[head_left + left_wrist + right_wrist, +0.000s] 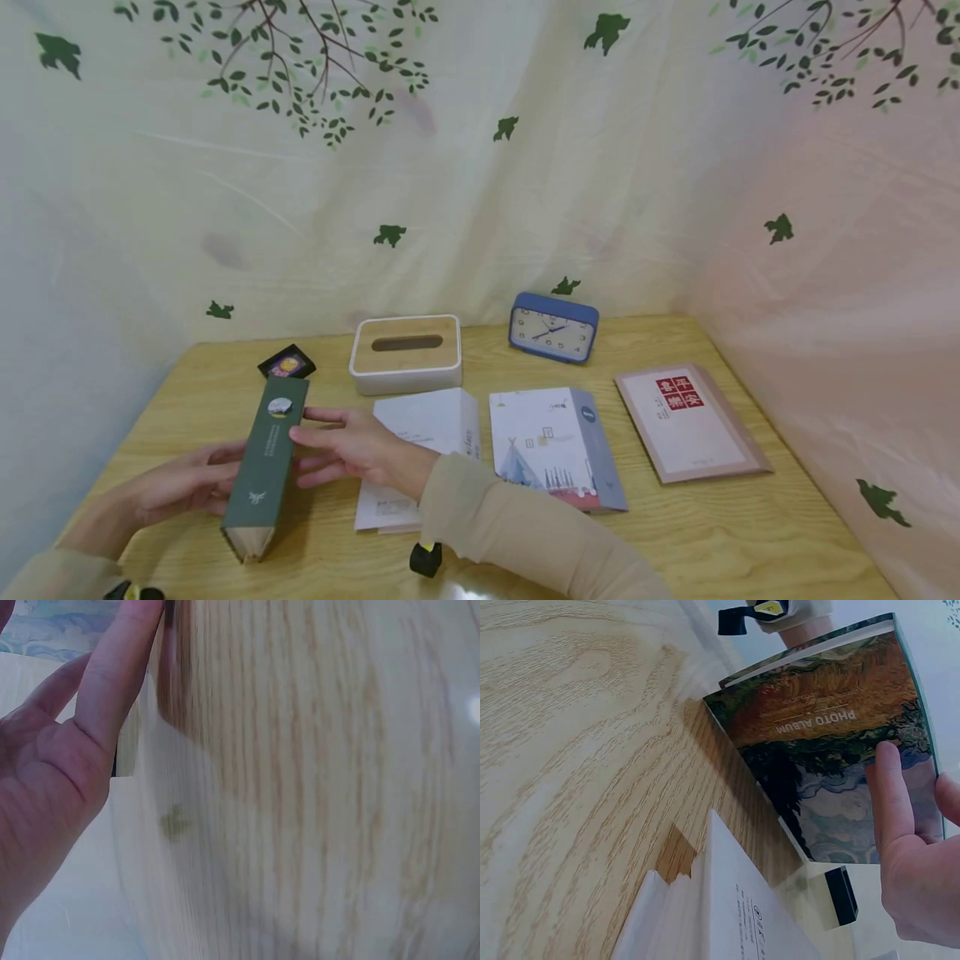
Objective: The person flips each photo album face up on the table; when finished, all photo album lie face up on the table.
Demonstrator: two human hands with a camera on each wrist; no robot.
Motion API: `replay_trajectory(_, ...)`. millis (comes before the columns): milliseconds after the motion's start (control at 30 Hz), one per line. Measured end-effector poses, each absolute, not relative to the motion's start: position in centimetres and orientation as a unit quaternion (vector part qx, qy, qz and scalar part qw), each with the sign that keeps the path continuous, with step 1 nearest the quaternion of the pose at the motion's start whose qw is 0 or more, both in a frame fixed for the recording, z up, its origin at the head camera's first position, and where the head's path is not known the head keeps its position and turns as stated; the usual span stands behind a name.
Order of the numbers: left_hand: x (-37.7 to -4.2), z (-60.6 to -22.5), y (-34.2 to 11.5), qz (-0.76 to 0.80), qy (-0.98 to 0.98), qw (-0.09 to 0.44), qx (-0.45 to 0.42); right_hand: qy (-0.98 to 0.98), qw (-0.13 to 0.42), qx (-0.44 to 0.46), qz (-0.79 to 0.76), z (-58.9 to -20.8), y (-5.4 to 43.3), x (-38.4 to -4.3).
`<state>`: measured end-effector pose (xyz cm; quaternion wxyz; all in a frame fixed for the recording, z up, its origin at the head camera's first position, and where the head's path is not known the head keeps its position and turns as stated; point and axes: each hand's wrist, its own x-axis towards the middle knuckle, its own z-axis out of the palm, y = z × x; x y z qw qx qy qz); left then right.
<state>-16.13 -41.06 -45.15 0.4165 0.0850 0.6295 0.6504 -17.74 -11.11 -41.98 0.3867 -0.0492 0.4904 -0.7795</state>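
A thick photo album (264,458) with a green spine stands on its fore-edge, spine up, at the left of the table. Its painted cover (810,742) faces the right wrist camera. My left hand (176,483) is against the album's left side, its far fingers partly hidden by the book. Against the right cover rest the fingers of my right hand (360,450), with the thumb near the spine. The left wrist view shows the left hand (60,757) with extended fingers beside a strip of blue painted cover (64,630).
Right of the album lie a white book (423,408) and a book with a tent picture (532,442). Farther right is a pink-bordered book (697,425). Behind stand a tissue box (405,367), a blue clock (553,327) and a small black-framed item (287,362). Curtains enclose the table (720,533).
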Motion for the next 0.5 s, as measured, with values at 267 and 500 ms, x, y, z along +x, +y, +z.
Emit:
replay_trajectory(267,-16.11,-44.99,-41.33,0.657,0.621,0.416,0.101,0.482,0.390,-0.061,-0.782,-42.09,-11.17,-17.73)
replay_trajectory(500,-16.20,-44.77,-41.32,0.654,0.627,0.413,0.092,0.481,0.393,-0.060,-0.782,-41.87,-11.12,-17.84)
